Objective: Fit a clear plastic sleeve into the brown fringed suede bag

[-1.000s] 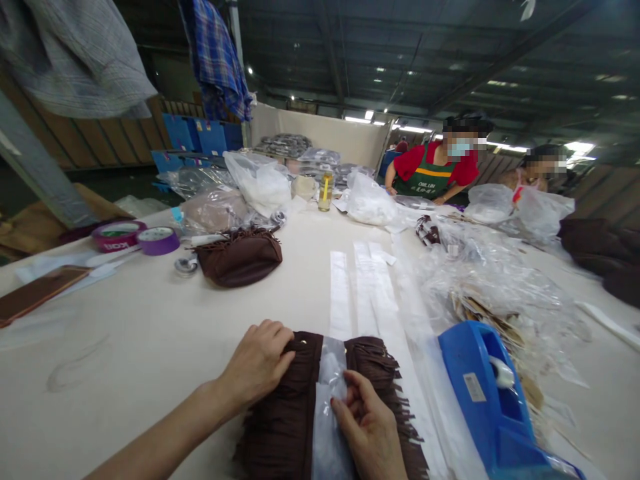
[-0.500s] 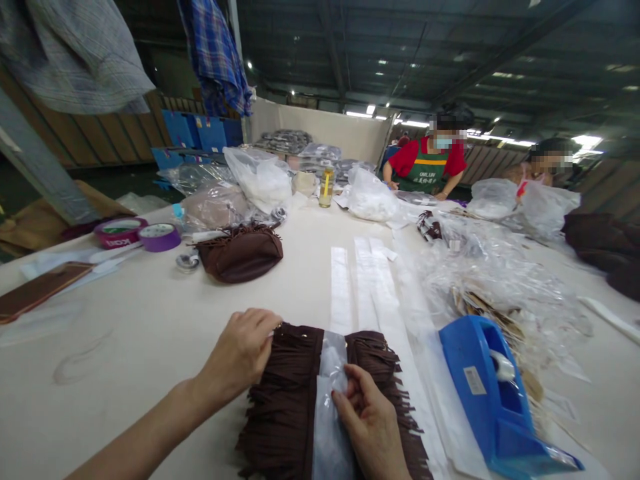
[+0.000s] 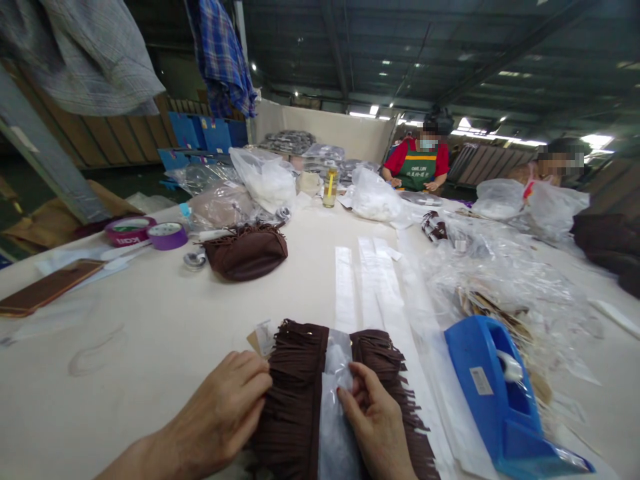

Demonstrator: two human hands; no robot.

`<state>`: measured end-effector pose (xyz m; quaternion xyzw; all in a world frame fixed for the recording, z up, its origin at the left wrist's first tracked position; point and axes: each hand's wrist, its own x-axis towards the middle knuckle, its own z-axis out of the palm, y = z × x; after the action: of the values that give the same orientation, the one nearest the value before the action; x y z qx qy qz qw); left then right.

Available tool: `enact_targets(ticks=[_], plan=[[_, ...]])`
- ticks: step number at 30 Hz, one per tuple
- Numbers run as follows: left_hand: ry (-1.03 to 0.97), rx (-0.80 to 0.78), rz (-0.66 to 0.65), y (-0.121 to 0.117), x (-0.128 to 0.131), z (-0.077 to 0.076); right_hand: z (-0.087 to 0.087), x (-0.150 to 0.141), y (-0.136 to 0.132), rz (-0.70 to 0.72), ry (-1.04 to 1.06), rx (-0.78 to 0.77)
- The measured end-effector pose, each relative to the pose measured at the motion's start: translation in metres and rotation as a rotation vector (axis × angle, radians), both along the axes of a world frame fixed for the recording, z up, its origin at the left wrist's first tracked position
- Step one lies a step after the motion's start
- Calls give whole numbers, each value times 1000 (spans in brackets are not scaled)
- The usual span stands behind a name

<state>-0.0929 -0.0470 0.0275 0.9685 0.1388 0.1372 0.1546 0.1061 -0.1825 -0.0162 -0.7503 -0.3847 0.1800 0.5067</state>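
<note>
Curling in at the left edge of the fringed piece (image 3: 295,407), the left hand (image 3: 223,413) has its fingers bunched together; from where I stand I can't tell whether they pinch the fringe or only rest against it. Just above that hand, a small tan and whitish tag (image 3: 261,339) pokes out by the piece's upper left corner.

The piece itself lies on the pale table (image 3: 190,340), right at the near side, in front of the person. It's dark brown, with thin strands spilling outward down both sides, ragged and overlapping, and a small bright metal dot near the top. Down its middle runs a cloudy plastic strip (image 3: 334,420), creased and shiny. So that much is done, I'd say: fringe spread to either side, plastic laid between. What looks left is the tidying, since the strands lie loose and the plastic is wrinkled; whether it is fastened anywhere, I can't see.

The right hand (image 3: 377,427) sits apart from the left, thumb and forefinger close together on the plastic, though how firm the grip is I couldn't say. Further right stands a blue tape dispenser (image 3: 480,360), touched by neither hand.
</note>
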Motion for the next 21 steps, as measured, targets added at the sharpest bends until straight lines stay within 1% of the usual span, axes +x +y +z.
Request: enact_targets(ticks=[1,3,5,6,8,10,12,14,16,17,18,20,21], plan=[[-20,-15,-44,-6,10,2,-1,0,0,4,-4,-5],[33,-10,-132,-15,29,4,-1,0,0,12,-8,-18],[117,62,-185,-14,39,1,0,0,0,19,-2,-31],[145,106,-200,-10,39,-1,1,0,0,25,2,-35],[169,172,-221,2,30,-7,2,-1,0,30,9,-37],[169,210,-204,17,12,-14,1,-2,0,22,11,-38],[156,252,-130,29,-7,-18,1,-2,1,16,8,-36],[111,296,-6,33,-19,-19,0,-3,1,13,5,-30],[37,295,101,26,-19,-16,0,-3,0,13,6,-24],[-4,272,114,19,-15,-13,0,-3,0,10,2,-23],[-35,236,95,12,-7,-9,0,-3,0,7,-3,-21],[-48,154,-18,-3,12,-3,1,-2,0,5,-13,-18],[-17,123,-69,-8,21,-2,0,-2,0,8,-16,-19]])
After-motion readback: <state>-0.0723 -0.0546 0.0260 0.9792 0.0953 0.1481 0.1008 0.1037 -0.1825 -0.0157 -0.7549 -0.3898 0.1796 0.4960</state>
